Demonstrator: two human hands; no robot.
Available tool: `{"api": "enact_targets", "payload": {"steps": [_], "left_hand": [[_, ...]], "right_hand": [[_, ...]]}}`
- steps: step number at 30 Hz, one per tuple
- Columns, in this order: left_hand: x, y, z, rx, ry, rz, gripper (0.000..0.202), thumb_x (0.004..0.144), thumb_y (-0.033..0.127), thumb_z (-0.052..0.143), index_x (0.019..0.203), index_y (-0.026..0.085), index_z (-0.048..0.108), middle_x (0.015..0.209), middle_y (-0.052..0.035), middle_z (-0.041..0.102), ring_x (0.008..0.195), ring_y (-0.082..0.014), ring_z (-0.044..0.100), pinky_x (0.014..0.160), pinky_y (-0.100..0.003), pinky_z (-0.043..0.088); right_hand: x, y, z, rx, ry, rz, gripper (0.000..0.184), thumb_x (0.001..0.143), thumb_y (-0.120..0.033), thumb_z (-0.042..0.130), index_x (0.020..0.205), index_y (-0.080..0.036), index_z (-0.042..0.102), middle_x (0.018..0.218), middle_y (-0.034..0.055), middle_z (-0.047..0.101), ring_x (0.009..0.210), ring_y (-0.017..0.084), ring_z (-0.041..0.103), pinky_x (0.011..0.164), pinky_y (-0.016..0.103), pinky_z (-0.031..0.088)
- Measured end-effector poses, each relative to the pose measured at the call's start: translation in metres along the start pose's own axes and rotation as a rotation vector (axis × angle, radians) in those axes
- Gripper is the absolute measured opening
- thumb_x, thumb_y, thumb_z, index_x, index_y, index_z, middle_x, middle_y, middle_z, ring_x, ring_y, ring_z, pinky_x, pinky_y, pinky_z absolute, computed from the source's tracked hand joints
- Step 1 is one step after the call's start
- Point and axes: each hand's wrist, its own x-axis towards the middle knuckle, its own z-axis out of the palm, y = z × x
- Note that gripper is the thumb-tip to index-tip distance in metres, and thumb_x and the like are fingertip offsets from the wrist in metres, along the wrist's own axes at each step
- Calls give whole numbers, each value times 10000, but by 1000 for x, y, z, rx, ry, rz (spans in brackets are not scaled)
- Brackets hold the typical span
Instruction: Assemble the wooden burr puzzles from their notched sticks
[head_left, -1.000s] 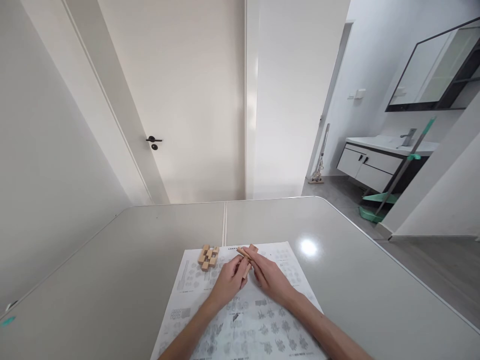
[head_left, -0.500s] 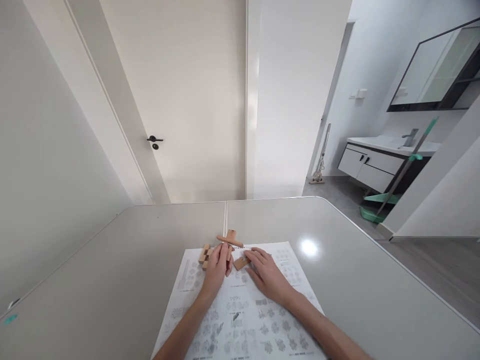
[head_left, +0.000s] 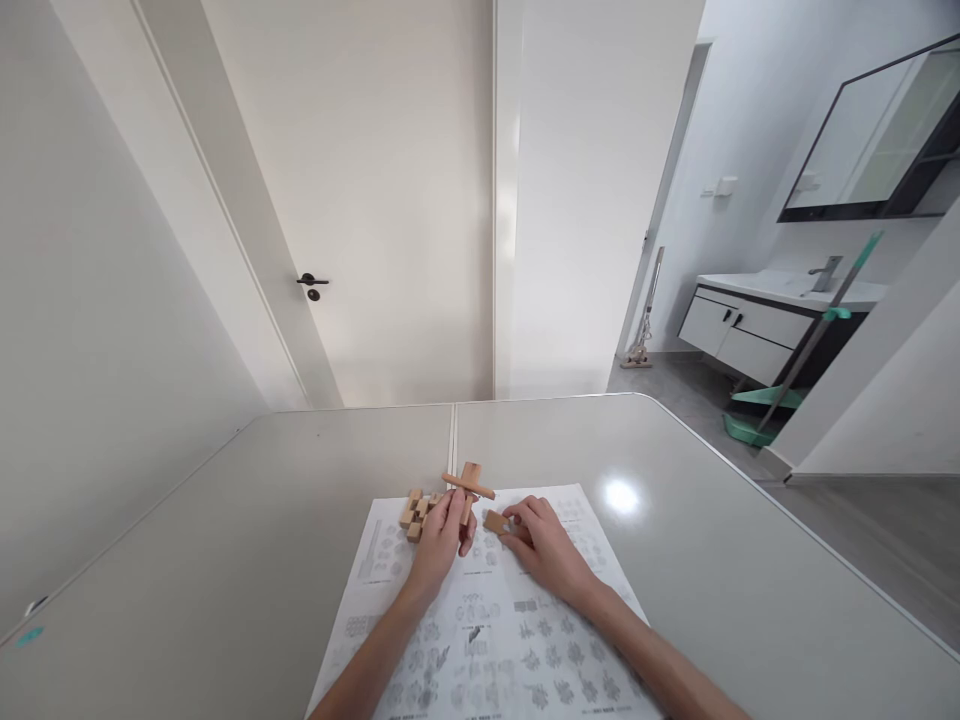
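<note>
My left hand [head_left: 439, 540] is closed around the lower end of crossed wooden puzzle pieces [head_left: 471, 478], a thin bar lying across a flat upright piece. The fingers hide part of the join. Just to the right, my right hand [head_left: 549, 548] pinches a flat wooden piece [head_left: 495, 522] between thumb and fingers, low over the paper. Several small wooden blocks [head_left: 412, 514] sit bunched beside my left hand, partly covered by it. Beneath both hands lies a large printed sheet [head_left: 480, 585] with grey diagrams.
The pale table [head_left: 247, 540] has a seam [head_left: 453, 430] running toward its far edge. Beyond it stands a white door with a black handle [head_left: 311, 281]. To the right are a washbasin cabinet [head_left: 742, 320], a mop [head_left: 646, 320] and a green dustpan [head_left: 748, 428].
My right hand has gone from lying over the flat piece to pinching it, and the piece has shifted slightly right. The left hand still holds the crossed pieces, now a little farther right.
</note>
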Motion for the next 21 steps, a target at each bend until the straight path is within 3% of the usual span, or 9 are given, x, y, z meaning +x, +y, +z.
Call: {"api": "enact_targets", "payload": {"steps": [2,5,9,13,17,21], "left_hand": [[1,-2,-1,-17,-1,-4,429,967,609,485,891,190,546,590,64,493,400,-62,378,449,-226,290],[2,-3,-1,-58,-11,-15,415,962,597,505,884,190,532,635,57,511,402,-56,377,453,-228,282],[1,-3,-2,-95,-18,-36,408,962,583,520,884,183,536,653,56,505,410,-50,367,455,-227,268],[0,-2,-2,-128,-30,-78,418,955,591,541,878,180,542,663,55,495,425,-45,356,458,-224,270],[-2,1,-1,-163,-73,-104,432,941,597,563,838,179,529,672,50,498,429,-42,354,462,-224,272],[-3,3,1,-211,-119,-145,417,923,591,591,832,191,512,642,70,452,427,-50,338,460,-222,285]], "right_hand": [[0,0,0,8,-2,20,45,969,-252,584,980,-240,626,931,63,620,903,270,564,796,405,499],[-1,0,0,33,11,31,109,985,-296,558,918,-239,622,914,65,626,887,267,577,776,388,486],[0,-4,-4,163,65,72,245,1014,-419,491,933,-233,628,952,80,643,830,244,594,729,352,472],[3,-13,-11,355,87,183,344,1008,-540,464,995,-237,626,782,34,658,686,209,568,644,308,420],[5,-20,-16,538,75,259,428,973,-631,482,1013,-230,626,646,-24,558,567,159,469,563,275,353],[6,-23,-17,681,22,306,455,965,-671,463,911,-231,563,636,-55,453,530,127,363,520,260,297]]}}
